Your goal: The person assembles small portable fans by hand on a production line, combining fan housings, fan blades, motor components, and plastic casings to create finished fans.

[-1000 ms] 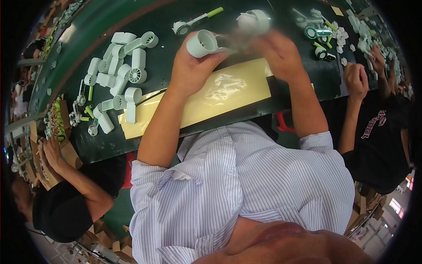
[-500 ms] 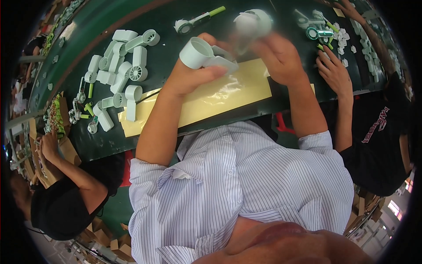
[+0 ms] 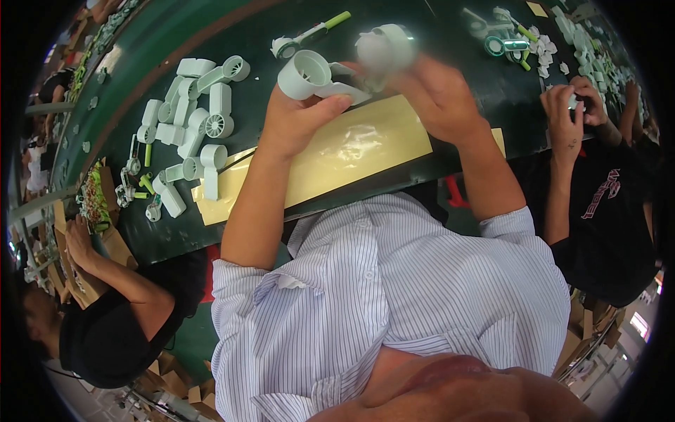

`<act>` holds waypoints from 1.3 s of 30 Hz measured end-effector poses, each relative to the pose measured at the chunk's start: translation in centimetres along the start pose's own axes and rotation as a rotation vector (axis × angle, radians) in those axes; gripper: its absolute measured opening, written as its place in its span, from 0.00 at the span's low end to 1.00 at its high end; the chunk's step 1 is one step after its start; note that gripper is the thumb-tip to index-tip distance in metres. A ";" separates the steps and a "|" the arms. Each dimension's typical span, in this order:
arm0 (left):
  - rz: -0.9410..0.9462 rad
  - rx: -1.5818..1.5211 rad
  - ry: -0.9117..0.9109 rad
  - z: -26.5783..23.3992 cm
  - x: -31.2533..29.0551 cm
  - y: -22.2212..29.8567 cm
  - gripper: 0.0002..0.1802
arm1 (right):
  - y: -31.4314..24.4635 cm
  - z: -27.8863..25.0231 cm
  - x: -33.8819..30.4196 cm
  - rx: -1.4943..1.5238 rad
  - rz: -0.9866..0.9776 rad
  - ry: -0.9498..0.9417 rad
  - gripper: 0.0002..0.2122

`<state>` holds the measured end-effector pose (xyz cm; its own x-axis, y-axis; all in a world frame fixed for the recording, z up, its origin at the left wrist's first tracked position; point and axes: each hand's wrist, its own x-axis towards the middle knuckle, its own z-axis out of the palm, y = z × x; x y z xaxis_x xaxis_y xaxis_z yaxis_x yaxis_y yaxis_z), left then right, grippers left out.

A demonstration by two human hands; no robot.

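Observation:
My left hand [image 3: 295, 121] is closed around a pale green plastic fan housing [image 3: 301, 76]. Its round, cup-shaped end faces up and its handle part points right, toward my other hand. My right hand [image 3: 444, 97] is closed on a second fan housing [image 3: 398, 46], a pale round piece with a whitish mass at its left side, blurred so its details are unclear. The two pieces are held close together above the table; whether they touch I cannot tell. Under my hands lies a shiny yellow sheet [image 3: 373, 141].
Several pale green housings [image 3: 184, 105] lie in a heap at left, with small fan assemblies [image 3: 128, 195] and green sticks below. One assembly with a green handle [image 3: 309, 36] lies at the far side. More parts [image 3: 506, 46] lie at right. Co-workers [image 3: 562, 119] sit on both sides.
Both my hands have shifted slightly left and, with their pieces, remain close together. The co-worker at right has withdrawn a hand from the parts and now holds a small item in both hands.

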<state>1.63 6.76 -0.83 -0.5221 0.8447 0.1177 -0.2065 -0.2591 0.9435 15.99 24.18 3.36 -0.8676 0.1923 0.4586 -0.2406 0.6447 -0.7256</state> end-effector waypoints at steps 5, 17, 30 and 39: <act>0.071 0.077 0.014 0.9 0.3 0.1 0.22 | 0.4 -0.4 0.1 -0.079 -0.009 0.015 0.15; 0.145 0.165 0.043 0.8 0.3 -0.4 0.21 | 1.3 -0.2 0.1 -0.196 -0.048 0.001 0.16; 0.151 0.153 0.041 0.7 0.3 -0.7 0.23 | 1.6 0.0 0.1 -0.212 -0.088 0.037 0.17; 0.115 0.123 0.027 0.5 0.3 -0.3 0.25 | 0.9 -0.2 0.4 0.001 0.080 0.000 0.17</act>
<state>1.95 7.28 -0.92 -0.5586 0.7997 0.2203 -0.0421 -0.2926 0.9553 15.49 25.01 2.97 -0.8838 0.2432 0.3996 -0.1712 0.6267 -0.7602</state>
